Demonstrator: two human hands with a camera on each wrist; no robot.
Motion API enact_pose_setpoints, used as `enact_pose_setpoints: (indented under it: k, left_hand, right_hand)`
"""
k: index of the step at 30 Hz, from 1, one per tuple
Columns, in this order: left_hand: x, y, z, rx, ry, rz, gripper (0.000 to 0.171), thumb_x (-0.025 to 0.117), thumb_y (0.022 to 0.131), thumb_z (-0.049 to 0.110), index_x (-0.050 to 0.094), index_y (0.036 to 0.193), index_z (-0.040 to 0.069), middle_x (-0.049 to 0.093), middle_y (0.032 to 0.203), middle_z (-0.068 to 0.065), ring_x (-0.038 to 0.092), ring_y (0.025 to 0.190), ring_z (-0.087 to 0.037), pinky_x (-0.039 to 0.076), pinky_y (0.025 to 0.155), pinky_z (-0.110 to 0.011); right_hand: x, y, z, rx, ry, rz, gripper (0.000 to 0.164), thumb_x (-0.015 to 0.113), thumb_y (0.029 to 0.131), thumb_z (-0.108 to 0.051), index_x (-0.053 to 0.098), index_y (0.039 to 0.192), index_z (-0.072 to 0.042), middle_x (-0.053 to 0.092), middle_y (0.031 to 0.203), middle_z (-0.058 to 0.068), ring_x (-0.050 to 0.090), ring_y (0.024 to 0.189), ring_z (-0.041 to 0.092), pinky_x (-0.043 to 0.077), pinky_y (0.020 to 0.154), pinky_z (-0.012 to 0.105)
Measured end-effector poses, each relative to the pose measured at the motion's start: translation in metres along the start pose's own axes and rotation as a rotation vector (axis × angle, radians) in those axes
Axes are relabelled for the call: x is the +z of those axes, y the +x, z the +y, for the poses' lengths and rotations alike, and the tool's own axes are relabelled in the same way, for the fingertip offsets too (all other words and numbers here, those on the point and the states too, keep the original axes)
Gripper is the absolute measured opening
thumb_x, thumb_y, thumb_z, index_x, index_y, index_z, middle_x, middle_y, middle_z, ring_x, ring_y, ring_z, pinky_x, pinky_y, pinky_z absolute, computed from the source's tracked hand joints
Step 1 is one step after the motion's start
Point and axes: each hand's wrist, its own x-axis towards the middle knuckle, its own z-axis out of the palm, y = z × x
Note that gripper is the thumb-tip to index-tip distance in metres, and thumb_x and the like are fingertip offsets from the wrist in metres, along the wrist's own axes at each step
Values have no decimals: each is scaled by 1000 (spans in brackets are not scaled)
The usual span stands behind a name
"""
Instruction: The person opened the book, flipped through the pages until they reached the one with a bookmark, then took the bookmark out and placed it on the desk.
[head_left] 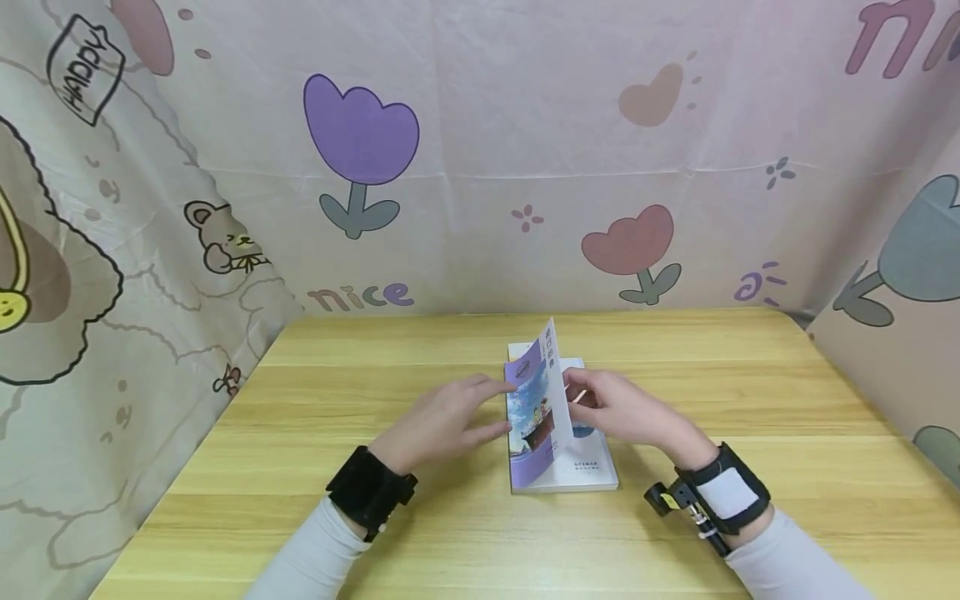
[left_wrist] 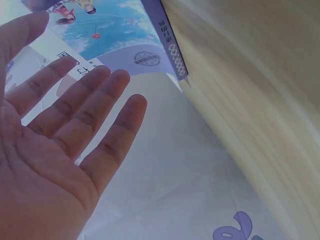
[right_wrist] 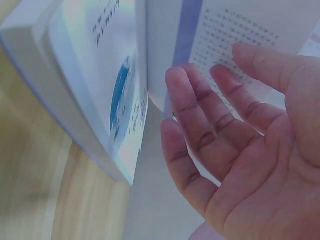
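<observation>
A paperback book lies on the table with its front cover standing up, partly turned over. Purple and blue, the cover carries a picture of small figures under a sky. My left hand is at the spine side, its fingertips right at the cover's outer face; in the left wrist view its fingers are spread and nearly straight. On the other side, my right hand has loosely bent fingers beside the cover's printed inner face. Below it shows the white title page with a blue picture.
The book rests on a light wood-grain table. A pale cloth printed with tulips and hearts hangs behind the table and along its sides. Black straps with small cameras sit on both wrists.
</observation>
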Motion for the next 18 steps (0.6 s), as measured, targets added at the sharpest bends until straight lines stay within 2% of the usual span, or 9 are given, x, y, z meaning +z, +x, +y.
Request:
enact_pose_setpoints:
  k: [4, 8, 18]
  left_hand:
    - [-8, -1, -2, -12, -25, 24, 54, 63, 92, 40, 52, 140, 18, 57, 131, 2, 52, 117, -11, 42, 97, -30]
    - [-17, -4, -6, -37, -45, 52, 53, 64, 91, 39, 52, 140, 20, 58, 128, 5, 53, 116, -9, 42, 96, -28]
    - [-31, -8, -12, -61, -12, 94, 49, 58, 95, 42, 55, 136, 17, 58, 129, 5, 52, 117, -8, 43, 96, -28]
  right_hand:
    - [7, 6, -4, -25, -5, 6, 18, 60, 95, -14, 60, 112, -8, 64, 95, 0, 64, 83, 15, 54, 71, 29]
    - [11, 10, -8, -46, -2, 10, 21, 61, 95, -17, 59, 115, -8, 64, 99, 0, 62, 89, 15, 54, 76, 31]
    - [19, 18, -18, -34, 38, -38, 32, 63, 95, -22, 57, 122, -8, 62, 111, 2, 61, 95, 12, 53, 78, 29]
